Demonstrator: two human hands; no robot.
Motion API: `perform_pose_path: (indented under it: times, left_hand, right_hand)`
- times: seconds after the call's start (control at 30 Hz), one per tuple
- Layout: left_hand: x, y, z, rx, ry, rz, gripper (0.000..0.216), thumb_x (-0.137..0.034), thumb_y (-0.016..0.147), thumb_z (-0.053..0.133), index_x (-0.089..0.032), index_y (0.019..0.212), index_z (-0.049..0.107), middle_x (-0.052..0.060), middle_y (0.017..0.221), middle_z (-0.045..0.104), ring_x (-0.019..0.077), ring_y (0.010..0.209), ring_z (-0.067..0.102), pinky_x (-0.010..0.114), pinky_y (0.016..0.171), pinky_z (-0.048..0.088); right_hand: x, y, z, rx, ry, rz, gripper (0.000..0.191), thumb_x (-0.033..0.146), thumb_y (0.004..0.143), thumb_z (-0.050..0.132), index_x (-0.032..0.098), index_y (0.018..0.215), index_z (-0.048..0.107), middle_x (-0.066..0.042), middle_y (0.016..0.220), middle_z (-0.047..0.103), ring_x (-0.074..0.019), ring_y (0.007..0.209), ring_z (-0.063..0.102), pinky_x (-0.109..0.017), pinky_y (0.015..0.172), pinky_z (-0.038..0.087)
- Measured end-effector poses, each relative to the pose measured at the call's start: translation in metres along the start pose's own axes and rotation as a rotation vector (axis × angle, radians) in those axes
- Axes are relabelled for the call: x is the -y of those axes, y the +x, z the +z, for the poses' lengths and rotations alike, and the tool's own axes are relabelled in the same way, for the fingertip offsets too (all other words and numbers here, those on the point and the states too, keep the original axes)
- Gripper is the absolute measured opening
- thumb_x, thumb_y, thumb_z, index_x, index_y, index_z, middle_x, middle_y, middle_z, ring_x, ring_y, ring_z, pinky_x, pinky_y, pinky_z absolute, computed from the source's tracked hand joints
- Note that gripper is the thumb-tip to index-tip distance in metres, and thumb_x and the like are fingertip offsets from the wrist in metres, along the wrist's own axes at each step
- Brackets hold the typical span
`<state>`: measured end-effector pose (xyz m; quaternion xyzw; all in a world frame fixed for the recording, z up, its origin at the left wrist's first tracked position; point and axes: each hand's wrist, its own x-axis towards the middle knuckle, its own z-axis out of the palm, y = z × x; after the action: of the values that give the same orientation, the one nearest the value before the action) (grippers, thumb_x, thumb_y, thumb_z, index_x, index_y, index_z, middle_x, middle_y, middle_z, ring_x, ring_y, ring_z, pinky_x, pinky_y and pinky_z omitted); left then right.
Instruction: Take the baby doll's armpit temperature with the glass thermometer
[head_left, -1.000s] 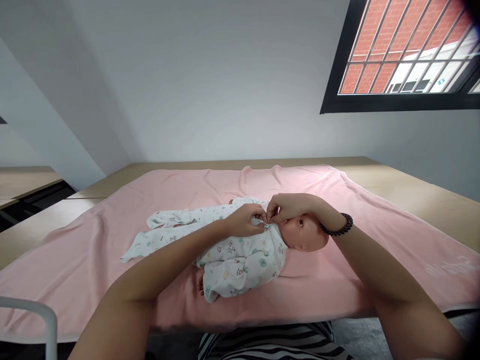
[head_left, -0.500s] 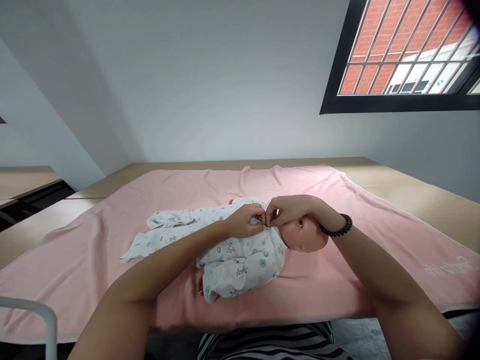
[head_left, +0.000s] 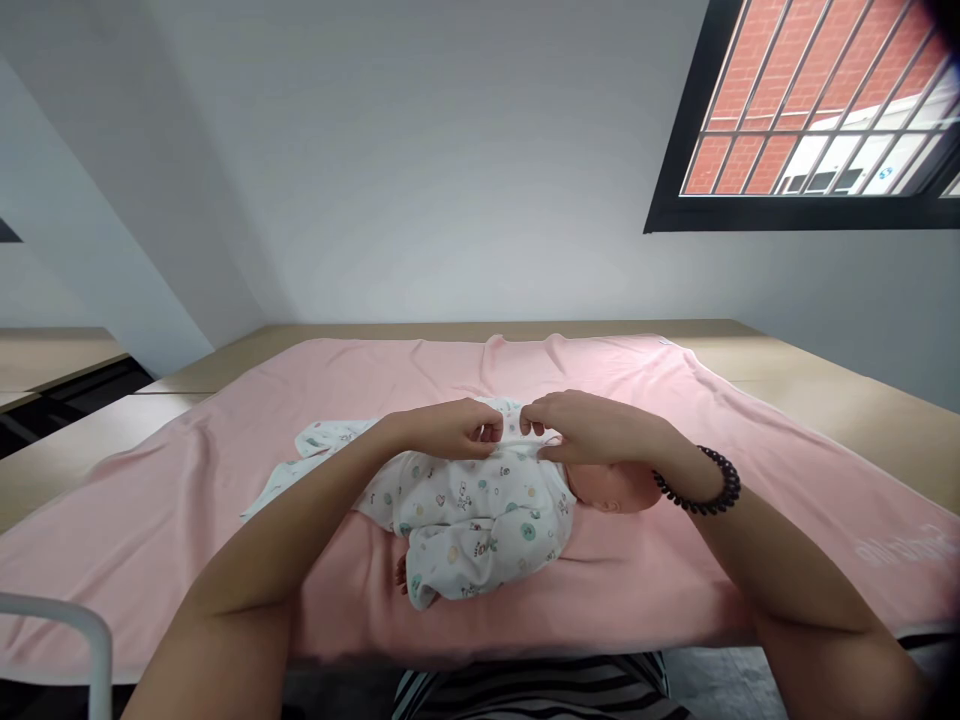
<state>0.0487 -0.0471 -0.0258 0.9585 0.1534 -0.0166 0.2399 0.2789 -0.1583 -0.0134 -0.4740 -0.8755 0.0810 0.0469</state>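
Grip: left hand (head_left: 450, 432) and right hand (head_left: 589, 432) each pinch white printed fabric sleepsuit (head_left: 480, 505), fingertips nearly meeting, stretching cloth. Tan plastic baby doll (head_left: 626, 488) lies on pink cloth blanket (head_left: 187, 500).

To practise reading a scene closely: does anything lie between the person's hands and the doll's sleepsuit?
Nothing visible does. The left hand and right hand both pinch the sleepsuit near its neckline, beside the doll's head.

Light even, soft, diffuse; room bright. Daylight at window (head_left: 817, 100), upper right; no glare. Faint shadows under my left hand (head_left: 450, 428) and right hand (head_left: 589, 432) on romper (head_left: 472, 515). Centre sharp. My near forearms slightly soft. Wide-lens bending at edges; wall (head_left: 450, 180) lines lean. Top-right corner dark, blurred.
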Motion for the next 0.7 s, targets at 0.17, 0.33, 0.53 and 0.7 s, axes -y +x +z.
perform_pose_path:
  times: [0.17, 0.33, 0.53, 0.7]
  left_hand:
    - [0.013, 0.001, -0.008, 0.131, -0.137, -0.022, 0.016, -0.033, 0.091, 0.057, -0.018, 0.093, 0.06, -0.001, 0.077, 0.057, 0.0123, 0.066, 0.048, 0.023, 0.059, 0.039]
    - [0.021, 0.006, -0.01, 0.183, -0.191, -0.005, 0.021, -0.036, 0.092, 0.058, -0.015, 0.095, 0.062, -0.001, 0.075, 0.056, 0.0112, 0.066, 0.047, 0.022, 0.059, 0.038]
    - [0.027, 0.011, -0.004, 0.179, -0.185, 0.038, 0.022, -0.037, 0.092, 0.059, -0.016, 0.092, 0.062, -0.002, 0.072, 0.054, 0.0107, 0.064, 0.047, 0.022, 0.057, 0.036]
    - [0.03, 0.012, -0.003, 0.194, -0.17, 0.05, 0.021, -0.037, 0.091, 0.059, -0.016, 0.089, 0.06, -0.002, 0.07, 0.053, 0.0103, 0.063, 0.046, 0.022, 0.056, 0.036]
  right_hand:
    - [0.059, 0.0, 0.03, -0.068, -0.408, -0.01, 0.014, 0.017, 0.094, 0.053, 0.014, 0.107, 0.059, -0.009, 0.099, 0.064, -0.0246, 0.091, 0.059, -0.041, 0.08, 0.044]
    - [0.086, 0.0, 0.061, -0.045, -0.638, 0.049, 0.021, 0.006, 0.089, 0.049, 0.014, 0.104, 0.062, -0.014, 0.107, 0.061, -0.0259, 0.09, 0.056, -0.039, 0.071, 0.046]
    - [0.082, 0.0, 0.062, -0.071, -0.642, 0.052, 0.026, 0.012, 0.093, 0.046, 0.013, 0.115, 0.06, -0.017, 0.114, 0.06, -0.0268, 0.094, 0.054, -0.038, 0.072, 0.047]
    - [0.079, 0.002, 0.065, -0.075, -0.628, 0.039, 0.028, 0.012, 0.093, 0.046, 0.012, 0.116, 0.061, -0.017, 0.117, 0.059, -0.0273, 0.096, 0.055, -0.039, 0.072, 0.048]
